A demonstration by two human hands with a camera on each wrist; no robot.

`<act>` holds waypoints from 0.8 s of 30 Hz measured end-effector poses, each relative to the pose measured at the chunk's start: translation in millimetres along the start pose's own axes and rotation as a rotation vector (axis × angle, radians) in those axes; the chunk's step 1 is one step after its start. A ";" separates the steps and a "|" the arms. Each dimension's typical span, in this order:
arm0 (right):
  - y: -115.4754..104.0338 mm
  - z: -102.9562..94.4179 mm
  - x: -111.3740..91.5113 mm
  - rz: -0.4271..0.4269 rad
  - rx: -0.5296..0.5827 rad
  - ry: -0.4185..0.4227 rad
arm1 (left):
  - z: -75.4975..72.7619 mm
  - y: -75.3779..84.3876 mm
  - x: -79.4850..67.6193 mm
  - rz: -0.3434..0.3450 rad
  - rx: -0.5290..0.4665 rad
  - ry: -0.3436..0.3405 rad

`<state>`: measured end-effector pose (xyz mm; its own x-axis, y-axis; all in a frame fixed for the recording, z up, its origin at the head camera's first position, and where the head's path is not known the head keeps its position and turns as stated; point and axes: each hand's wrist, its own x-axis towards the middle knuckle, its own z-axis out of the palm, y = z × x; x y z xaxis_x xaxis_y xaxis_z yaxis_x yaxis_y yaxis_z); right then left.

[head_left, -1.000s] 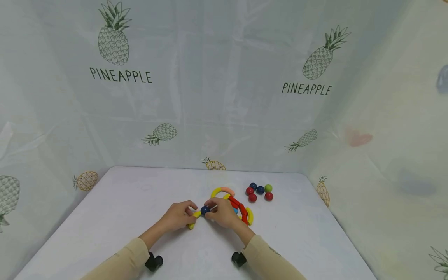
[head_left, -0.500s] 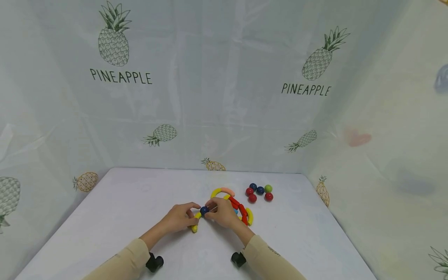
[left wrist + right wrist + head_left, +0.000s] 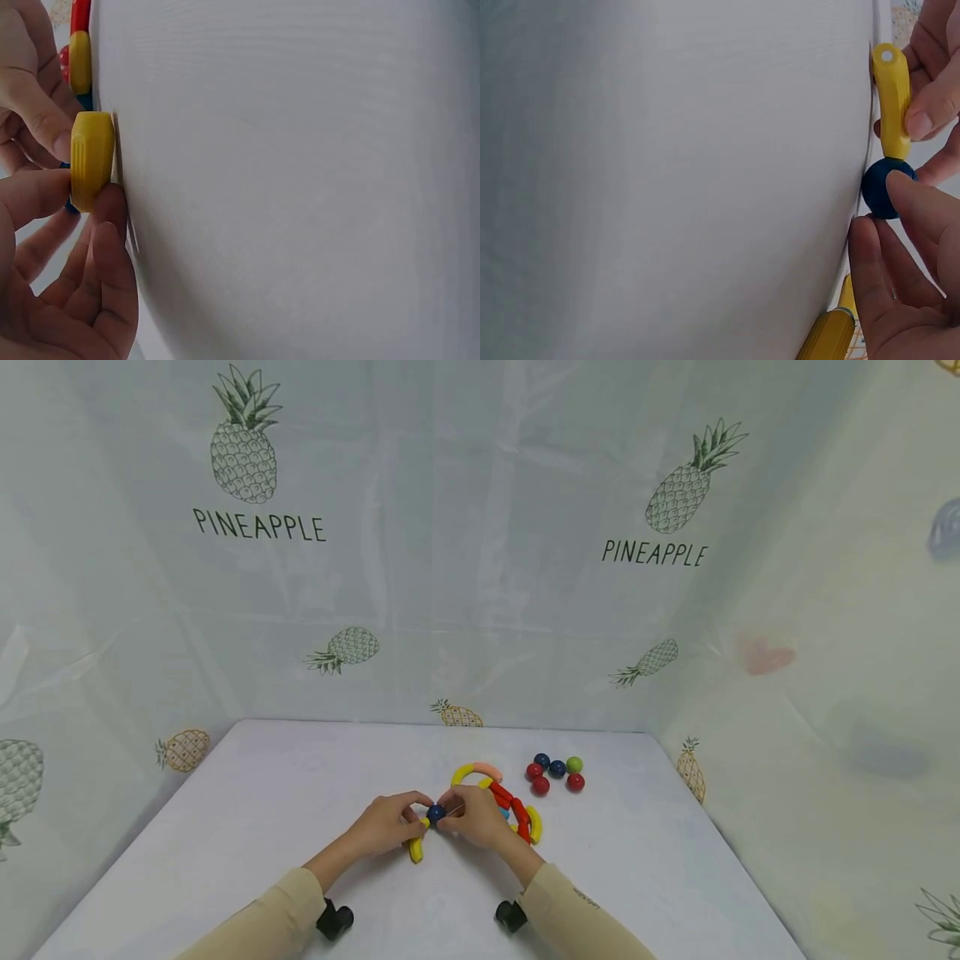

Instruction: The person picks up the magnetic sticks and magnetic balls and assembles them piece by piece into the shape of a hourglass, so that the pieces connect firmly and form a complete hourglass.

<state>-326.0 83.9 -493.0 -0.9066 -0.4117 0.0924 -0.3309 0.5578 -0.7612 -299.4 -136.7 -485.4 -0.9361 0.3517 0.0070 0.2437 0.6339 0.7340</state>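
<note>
My left hand (image 3: 381, 824) pinches a short yellow curved toy rod (image 3: 416, 850) between thumb and fingers. The rod's far end meets a dark blue ball (image 3: 436, 814), which my right hand (image 3: 480, 818) pinches with its thumb and fingertips. In the right wrist view the yellow rod (image 3: 894, 105) stands end-on against the blue ball (image 3: 881, 191), and a pale round spot shows at its free end. From the left wrist view, the yellow rod (image 3: 93, 161) hides most of the ball. Both hands are low over the white table (image 3: 300, 777).
Just behind my right hand lie several coloured rods, among them red rods (image 3: 521, 814), a yellow curved rod (image 3: 536, 823) and a salmon curved rod (image 3: 489, 769). Farther back right sit several balls, including a green ball (image 3: 574, 764) and a red ball (image 3: 575, 782).
The yellow rod has swung so its free end points more toward me. My left fingertips have come closer to the blue ball, which has shifted slightly left.
</note>
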 end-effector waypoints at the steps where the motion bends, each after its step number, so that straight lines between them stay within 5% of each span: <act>1: -1.1 -1.1 -1.0 -0.004 0.000 -0.007 | 0.1 -0.3 0.0 -0.004 0.000 0.000; 7: -6.8 -17.3 -11.8 -0.044 -0.013 -0.038 | 0.6 -1.0 0.1 -0.022 0.006 0.007; 14: 9.6 -50.6 -27.3 -0.114 -0.136 0.040 | 1.2 -0.9 2.6 -0.007 0.033 0.009; 24: 39.1 -89.7 -58.5 -0.048 -0.249 0.158 | 4.4 -4.2 6.3 -0.037 0.024 0.018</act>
<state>-309.4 194.4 -470.6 -0.9113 -0.3360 0.2380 -0.4111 0.7078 -0.5745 -305.2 -134.1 -491.4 -0.9489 0.3155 -0.0075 0.2145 0.6624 0.7178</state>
